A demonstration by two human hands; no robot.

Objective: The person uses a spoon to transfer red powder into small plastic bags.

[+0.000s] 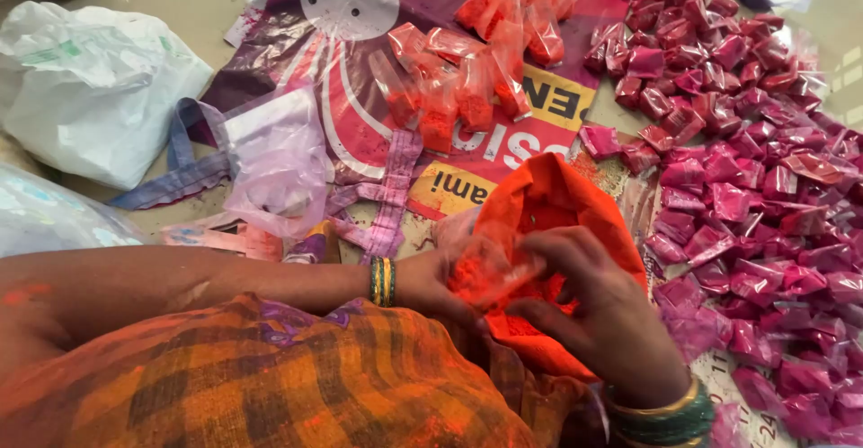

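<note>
1. I am watching both hands working low in the frame: the left hand (431,291) and the right hand (589,309) are together pinching a small clear plastic pouch of orange powder (490,273), fingers closed on it from either side
2. The pouch is sitting just above the open orange bag of loose powder (548,210), which is lying against the lap between the two wrists
3. Finished work is piling up: a heap of small filled magenta packets (746,187) is spreading over the floor on the right, and a smaller cluster of filled orange packets (476,62) is lying on the printed purple-and-red sack (360,115) ahead
4. I am judging the magenta batch largely done and the orange batch only partly, since the orange bag is looking quite full
5. A crumpled white plastic bag (85,88) and a thin clear bag dusted pink (279,165) are lying to the left
</note>
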